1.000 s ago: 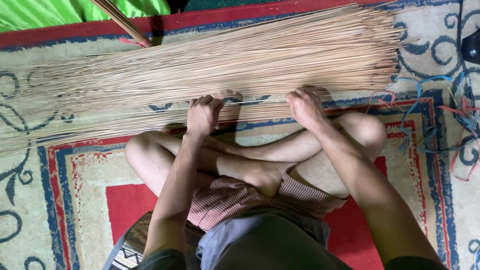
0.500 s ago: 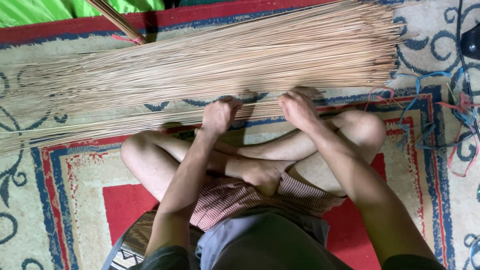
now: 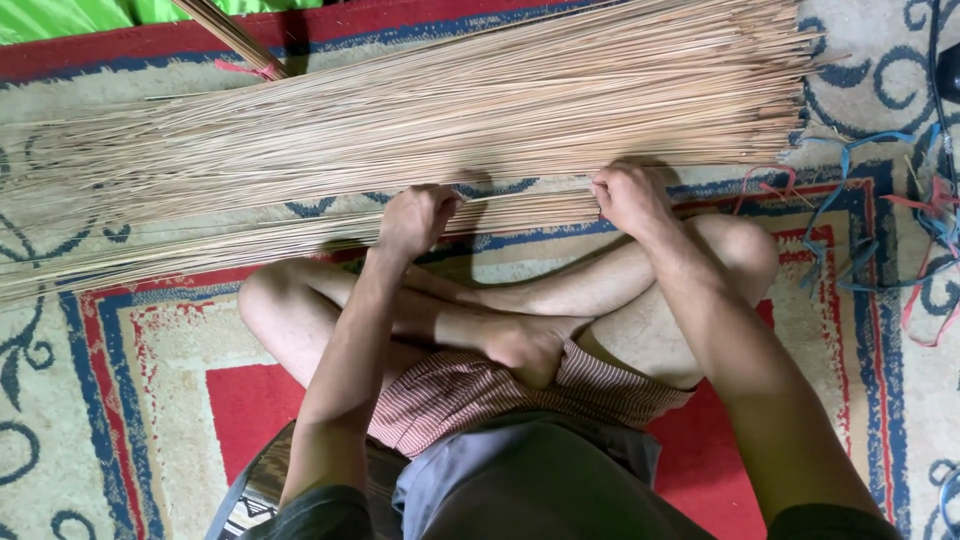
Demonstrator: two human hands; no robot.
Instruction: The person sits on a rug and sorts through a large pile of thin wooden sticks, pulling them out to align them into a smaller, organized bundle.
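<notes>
Both hands are closed on one thin bundle of sticks (image 3: pixel 300 235): the left hand (image 3: pixel 415 220) grips it mid-length, the right hand (image 3: pixel 630 197) clamps its blunt end, just above the crossed legs. Beyond the knuckles lies the big heap of sticks (image 3: pixel 450 110) on the patterned rug (image 3: pixel 130 360). A loose grip could let the thin sticks slide back into that heap, or snap them.
</notes>
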